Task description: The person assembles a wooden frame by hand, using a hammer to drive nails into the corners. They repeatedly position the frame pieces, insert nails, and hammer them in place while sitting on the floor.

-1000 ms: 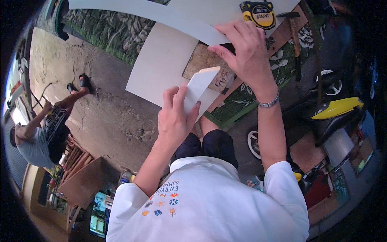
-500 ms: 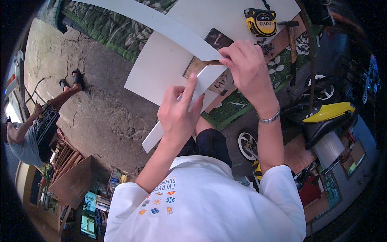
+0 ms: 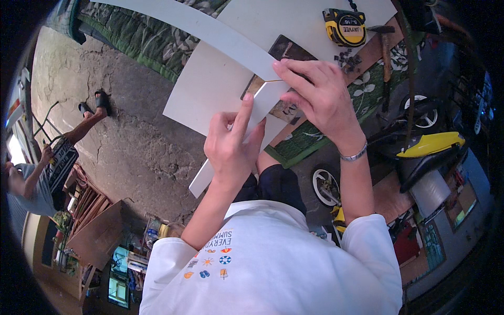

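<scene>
My left hand [image 3: 231, 144] is closed around a short white strip [image 3: 202, 178], the index finger stretched along it. The angled far end of this strip meets the cut end of a long white strip [image 3: 210, 29], with a thin dark line between them. At this corner my right hand [image 3: 325, 97] has its fingertips and thumb on the strip ends, pinching them. Under the joint lie a dark flat piece [image 3: 289, 48] and a worn brown piece [image 3: 283, 111], partly covered by the strips and my right hand. Small dark bits [image 3: 348, 60] are heaped just beyond my right hand.
White boards [image 3: 197, 84] lie over a green leaf-patterned cloth [image 3: 142, 39]. A yellow-black tape measure [image 3: 345, 27] and a hammer [image 3: 387, 52] are at the far right. A yellow-black motorbike [image 3: 430, 146] stands to the right. Another person [image 3: 39, 173] is at the left on cracked concrete.
The short strip's end has come up against the long strip, narrowing the gap between them. My right hand's fingers have spread a little and shifted over the joint.
</scene>
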The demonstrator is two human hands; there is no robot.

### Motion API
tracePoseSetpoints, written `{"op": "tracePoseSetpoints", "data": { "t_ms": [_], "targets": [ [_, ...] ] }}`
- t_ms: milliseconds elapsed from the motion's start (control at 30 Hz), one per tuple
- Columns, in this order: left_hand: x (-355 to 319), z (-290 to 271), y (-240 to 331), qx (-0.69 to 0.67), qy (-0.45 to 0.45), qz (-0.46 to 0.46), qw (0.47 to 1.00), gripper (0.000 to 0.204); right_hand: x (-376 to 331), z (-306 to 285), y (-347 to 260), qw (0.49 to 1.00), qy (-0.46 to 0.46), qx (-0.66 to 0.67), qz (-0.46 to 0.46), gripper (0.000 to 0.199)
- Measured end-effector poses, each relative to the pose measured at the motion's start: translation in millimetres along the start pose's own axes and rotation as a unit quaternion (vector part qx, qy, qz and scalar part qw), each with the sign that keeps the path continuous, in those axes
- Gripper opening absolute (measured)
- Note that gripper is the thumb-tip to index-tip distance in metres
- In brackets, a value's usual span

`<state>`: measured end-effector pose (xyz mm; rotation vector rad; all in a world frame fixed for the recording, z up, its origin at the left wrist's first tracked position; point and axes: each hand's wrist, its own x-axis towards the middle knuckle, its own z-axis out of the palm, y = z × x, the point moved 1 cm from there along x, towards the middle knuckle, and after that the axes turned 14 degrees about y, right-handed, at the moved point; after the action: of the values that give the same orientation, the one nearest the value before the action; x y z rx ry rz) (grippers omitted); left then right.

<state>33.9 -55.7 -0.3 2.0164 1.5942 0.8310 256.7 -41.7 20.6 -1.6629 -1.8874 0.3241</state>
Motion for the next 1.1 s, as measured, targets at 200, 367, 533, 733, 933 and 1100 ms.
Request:
{"op": "tracePoseSetpoints", "data": {
  "t_ms": [200,367,533,733,933,1100],
  "targets": [
    [10,-2,-1,0.033,-0.007,0.057,0.998,0.081,-9,10,12,0.999,0.048,-0.017,-0.015,0.050],
    [36,-1,8,0.030,-0.126,0.038,0.991,0.105,-12,12,13,0.997,0.060,-0.031,-0.023,0.047],
    [81,-3,22,0.087,-0.286,0.090,0.950,0.108,-25,5,11,0.984,0.119,-0.101,0.085,0.064],
    [90,-5,29,0.107,-0.308,0.105,0.940,0.108,-31,1,-17,0.931,0.009,-0.253,0.263,0.099],
    [88,-7,26,0.117,-0.314,0.119,0.935,0.114,-6,-10,-21,0.905,-0.065,-0.244,0.342,0.083],
    [95,-7,23,0.082,-0.311,0.131,0.938,0.110,-16,-15,-27,0.892,-0.070,-0.263,0.360,0.074]
  ]
}}
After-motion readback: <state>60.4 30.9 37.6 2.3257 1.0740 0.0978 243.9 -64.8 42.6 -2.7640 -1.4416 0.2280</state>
